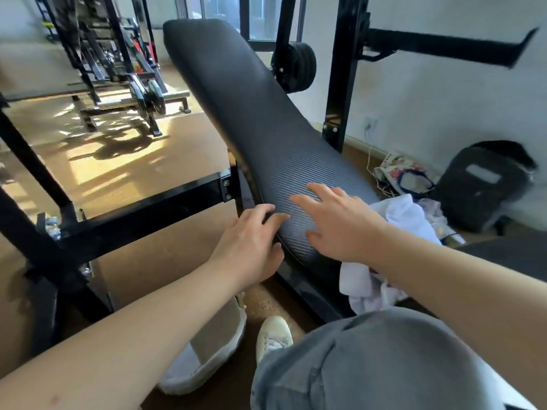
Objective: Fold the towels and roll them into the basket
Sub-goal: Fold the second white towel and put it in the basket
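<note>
Grey-jeaned knee (379, 365) fills the lower right of the frame, with a white shoe (273, 335) on the floor just to its left. Left of the shoe, at the bottom centre, sits the basket (236, 324), and no rolled towel shows in the part of it in view. The towels (396, 217) lie in a rumpled white heap right of centre, spilling down beside the lower end of the black ribbed table (251, 113) and partly hidden behind the right forearm. Nothing folded, nothing rolled, so by the look of it the job has hardly started and the whole pile is left to do.

Now the hands: both arms reach forward over the low end of the table. The right hand (340, 223) is spread wide, palm down, fingers fanned just over or on the ribbed surface, holding nothing. The left hand (251, 241) sits at the table's left edge with fingers loosely bent, and whether it grips that edge or only touches it, I can't tell. Neither hand has a towel.
</note>
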`<state>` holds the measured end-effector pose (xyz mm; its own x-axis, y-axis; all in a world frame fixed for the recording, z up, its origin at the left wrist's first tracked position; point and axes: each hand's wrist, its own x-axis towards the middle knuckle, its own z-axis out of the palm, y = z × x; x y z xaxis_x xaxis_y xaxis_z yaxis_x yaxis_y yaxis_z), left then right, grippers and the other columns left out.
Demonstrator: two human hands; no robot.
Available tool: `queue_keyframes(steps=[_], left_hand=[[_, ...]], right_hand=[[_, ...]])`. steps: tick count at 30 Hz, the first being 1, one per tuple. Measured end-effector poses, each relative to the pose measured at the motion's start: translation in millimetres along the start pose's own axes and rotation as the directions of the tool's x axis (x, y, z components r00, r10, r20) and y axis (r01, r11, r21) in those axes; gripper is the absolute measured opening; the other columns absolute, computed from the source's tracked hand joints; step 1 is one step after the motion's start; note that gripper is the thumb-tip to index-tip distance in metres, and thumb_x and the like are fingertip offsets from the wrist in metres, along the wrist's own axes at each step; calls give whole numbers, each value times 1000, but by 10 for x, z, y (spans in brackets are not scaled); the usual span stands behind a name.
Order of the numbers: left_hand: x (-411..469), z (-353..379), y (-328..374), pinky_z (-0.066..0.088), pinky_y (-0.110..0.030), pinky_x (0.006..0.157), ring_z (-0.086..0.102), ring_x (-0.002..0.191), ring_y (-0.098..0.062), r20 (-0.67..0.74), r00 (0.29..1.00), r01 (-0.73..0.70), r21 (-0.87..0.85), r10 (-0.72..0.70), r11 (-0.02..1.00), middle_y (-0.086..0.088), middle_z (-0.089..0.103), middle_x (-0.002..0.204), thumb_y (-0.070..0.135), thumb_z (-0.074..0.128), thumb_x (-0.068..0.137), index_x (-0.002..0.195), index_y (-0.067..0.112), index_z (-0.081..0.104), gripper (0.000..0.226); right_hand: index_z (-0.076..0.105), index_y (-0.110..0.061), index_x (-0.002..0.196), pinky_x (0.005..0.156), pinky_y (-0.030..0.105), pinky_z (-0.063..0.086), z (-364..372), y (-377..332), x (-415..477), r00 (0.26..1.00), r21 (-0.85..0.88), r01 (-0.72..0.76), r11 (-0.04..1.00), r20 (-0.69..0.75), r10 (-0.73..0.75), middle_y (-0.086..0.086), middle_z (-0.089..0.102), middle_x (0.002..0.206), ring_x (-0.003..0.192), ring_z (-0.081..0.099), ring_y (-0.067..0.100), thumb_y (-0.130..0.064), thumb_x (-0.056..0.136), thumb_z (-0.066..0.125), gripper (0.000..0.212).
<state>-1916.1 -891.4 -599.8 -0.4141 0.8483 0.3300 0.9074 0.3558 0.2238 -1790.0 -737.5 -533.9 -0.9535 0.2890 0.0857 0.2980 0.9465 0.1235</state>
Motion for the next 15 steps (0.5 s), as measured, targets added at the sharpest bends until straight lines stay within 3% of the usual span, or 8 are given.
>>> queue_keyframes(steps=[10,13,15], left_hand=[[414,398,712,49,-48,100,48,131,-29,68,990,-114,-163,126,980,-1,41,148,40,59,92,146,26,42,59],[493,506,901,47,-42,102,47,131,-26,135,985,-64,-292,107,954,0,41,147,44,63,91,149,30,37,65],[558,587,1036,44,-38,105,48,132,-24,199,977,1,-353,74,936,-1,41,148,45,69,88,152,30,32,75]], right_hand=[[35,-31,144,91,51,45,118,686,-428,962,-130,-244,961,94,257,6,41,144,131,43,34,-38,89,60,62],[39,-28,135,84,50,47,149,783,-534,944,-135,-274,952,151,293,5,41,138,133,35,33,-35,88,56,51],[39,-25,136,87,49,45,143,785,-560,936,-166,-263,950,196,293,9,38,141,135,31,37,-35,90,55,50]])
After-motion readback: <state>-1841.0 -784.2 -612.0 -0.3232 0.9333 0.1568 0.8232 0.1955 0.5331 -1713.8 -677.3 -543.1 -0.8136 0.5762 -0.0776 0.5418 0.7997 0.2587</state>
